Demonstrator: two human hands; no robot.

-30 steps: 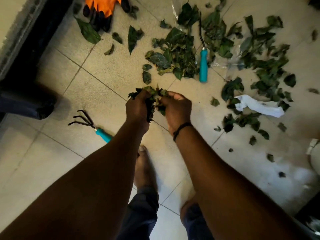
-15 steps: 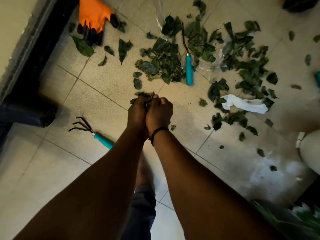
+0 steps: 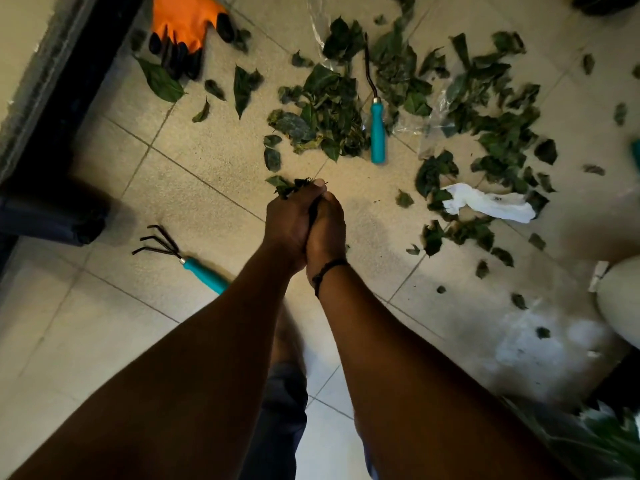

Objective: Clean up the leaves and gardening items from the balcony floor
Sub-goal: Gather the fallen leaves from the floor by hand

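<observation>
1. At the far left edge, a dark threshold (image 3: 52, 109) runs along the tiled floor (image 3: 104, 341), with a dark bundle (image 3: 52, 216) lying against it.
2. Near the top left lies an orange glove (image 3: 187, 26) with black fingertips, a few single leaves scattered just beside it.
3. Lower down, a small hand rake (image 3: 183, 259) with a teal handle lies flat on the tiles; the left forearm covers the end of its handle.
4. At the centre, the left hand (image 3: 289, 223) and right hand (image 3: 327, 230) are pressed together, palms facing, fingers curled around a clump of leaves (image 3: 285, 186). Most of the clump is hidden between the palms; only some leaf tips stick out past the fingertips, on the left hand's side.
5. Beyond the hands, a heap of green leaves (image 3: 322, 123) lies on the floor, apart from the grip.
6. Just right of that heap lies a second tool (image 3: 376, 133) with a teal handle and a dark shaft.
7. Farther right, more leaves (image 3: 498, 133) spread over a clear plastic sheet (image 3: 433, 136), and a crumpled white cloth (image 3: 488, 202) lies among them.
8. At the right edge a pale rounded object (image 3: 620, 299) is partly in view.
</observation>
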